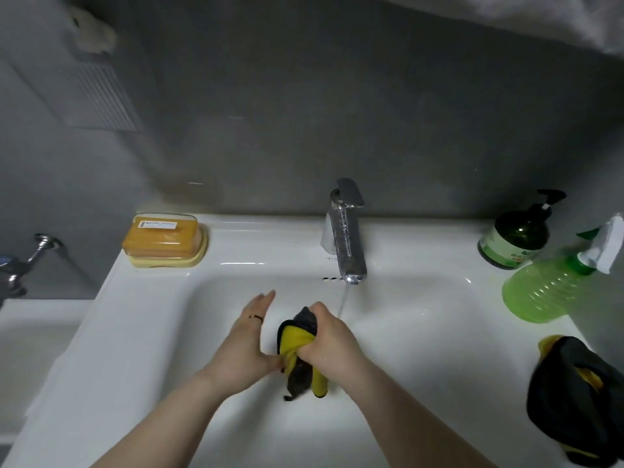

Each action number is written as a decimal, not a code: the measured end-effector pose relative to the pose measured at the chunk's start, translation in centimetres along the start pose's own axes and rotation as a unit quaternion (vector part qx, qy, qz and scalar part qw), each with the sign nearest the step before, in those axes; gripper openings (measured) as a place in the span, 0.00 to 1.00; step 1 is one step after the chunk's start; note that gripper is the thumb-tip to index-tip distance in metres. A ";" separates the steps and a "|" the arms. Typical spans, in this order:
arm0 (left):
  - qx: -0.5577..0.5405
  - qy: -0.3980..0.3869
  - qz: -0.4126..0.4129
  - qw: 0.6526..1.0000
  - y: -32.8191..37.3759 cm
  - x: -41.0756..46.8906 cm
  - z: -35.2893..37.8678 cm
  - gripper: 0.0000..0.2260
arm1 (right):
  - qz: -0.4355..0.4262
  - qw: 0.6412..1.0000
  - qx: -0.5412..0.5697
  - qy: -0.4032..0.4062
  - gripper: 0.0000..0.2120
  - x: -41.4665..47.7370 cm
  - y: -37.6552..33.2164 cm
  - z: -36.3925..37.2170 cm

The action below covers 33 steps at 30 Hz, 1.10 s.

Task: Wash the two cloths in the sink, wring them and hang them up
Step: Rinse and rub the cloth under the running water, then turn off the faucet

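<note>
The right hand (332, 342) is clamping its grip round the bunched cloth (297, 346) over the sink (141, 332), likely so squeezed water drains there, while the left hand (251, 336), grip apart, is steadying it; the second cloth (574, 400) is lying on the rim.

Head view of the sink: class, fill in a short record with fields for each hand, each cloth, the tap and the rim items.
left hand: open, fingers straight, beside the held cloth
right hand: grips a bunched yellow-and-grey cloth over the basin
second cloth: crumpled on the right rim of the sink
tap: running, thin stream beside the right hand
rim items: orange soap box at left; dark pump bottle and green spray bottle at right
</note>
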<state>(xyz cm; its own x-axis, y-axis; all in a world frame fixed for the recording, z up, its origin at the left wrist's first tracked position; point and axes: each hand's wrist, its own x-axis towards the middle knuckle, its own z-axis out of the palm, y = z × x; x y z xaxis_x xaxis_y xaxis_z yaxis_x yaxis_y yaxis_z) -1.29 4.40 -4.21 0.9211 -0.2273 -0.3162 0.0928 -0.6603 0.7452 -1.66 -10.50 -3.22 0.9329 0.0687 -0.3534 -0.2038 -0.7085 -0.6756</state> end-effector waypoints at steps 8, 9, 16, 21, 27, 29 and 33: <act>-0.070 -0.019 0.060 0.996 1.1 0.9 -0.4 0.28 | -0.074 0.976 0.183 -0.090 0.32 -2.4 -0.1 -2.1; -0.082 -0.012 0.060 0.995 0.9 0.9 -0.5 0.28 | -0.093 0.974 0.207 -0.026 0.27 -2.7 -0.1 -2.6; -0.125 0.007 0.046 0.991 1.2 1.5 -0.8 0.32 | -0.247 0.907 -0.032 0.338 0.19 0.9 -3.1 -9.8; -0.152 0.008 0.040 0.988 1.2 1.4 -0.6 0.33 | -0.231 0.930 -0.095 0.271 0.17 4.0 -3.6 -10.4; -0.136 -0.009 0.066 0.988 2.4 0.8 -2.3 0.32 | -0.255 0.916 -0.148 0.271 0.30 1.8 -2.2 -7.3; -0.161 -0.022 0.072 0.984 3.0 0.7 -3.1 0.32 | -0.331 0.893 -0.108 0.286 0.32 -0.5 -1.2 -3.8; -0.249 -0.080 0.073 0.962 3.6 0.6 -3.9 0.30 | -0.199 0.966 0.128 0.105 0.48 -3.9 0.1 2.7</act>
<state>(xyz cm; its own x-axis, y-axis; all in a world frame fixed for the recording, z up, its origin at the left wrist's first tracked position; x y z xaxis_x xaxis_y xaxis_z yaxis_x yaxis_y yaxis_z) 1.03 4.65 0.60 0.8718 -0.4254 -0.2429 0.1733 -0.1961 0.9652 -6.11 -8.93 -3.71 0.9867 0.1360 0.0885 0.1418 -0.4571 -0.8781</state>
